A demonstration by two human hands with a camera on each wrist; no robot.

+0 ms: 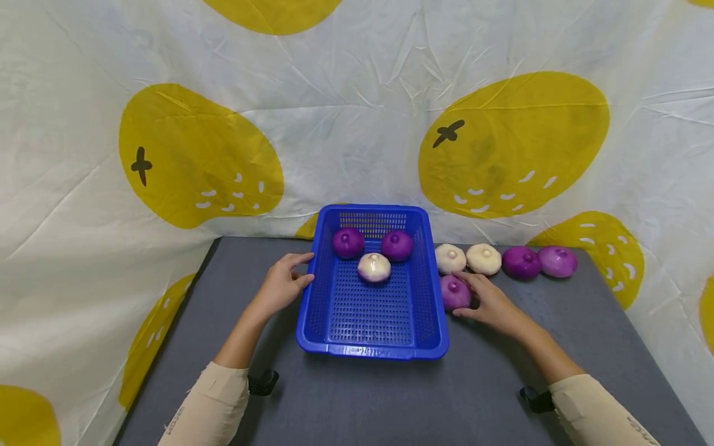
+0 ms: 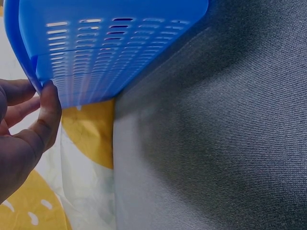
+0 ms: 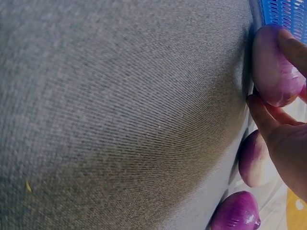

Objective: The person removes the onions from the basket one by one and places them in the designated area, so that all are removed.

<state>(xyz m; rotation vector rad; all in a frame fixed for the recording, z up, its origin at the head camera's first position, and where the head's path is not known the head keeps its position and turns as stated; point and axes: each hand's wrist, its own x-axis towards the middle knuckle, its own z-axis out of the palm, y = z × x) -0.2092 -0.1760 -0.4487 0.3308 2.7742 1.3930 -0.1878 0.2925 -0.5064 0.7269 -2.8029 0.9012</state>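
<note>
No wording legible. On the near rim of the blue perforated plastic basket (image 1: 401, 354), a short row of pale characters (image 1: 365, 351), too small to make out. Along the beige left sleeve (image 1: 209, 399), small dark lettering (image 1: 175, 420); along the beige right sleeve (image 1: 594, 406), similar dark print (image 1: 641, 430), both unreadable.

The left forearm (image 1: 240, 344) leaves its beige sleeve (image 1: 206, 406) slanting forward and inward, and the left hand (image 1: 281, 285) pinches, thumb opposite bent fingers. The right forearm (image 1: 549, 353) angles inward from the other side, its right hand (image 1: 493, 303) turned toward the left one, fingers curved in a grip and the thumb spread apart, nearer the body.
</note>
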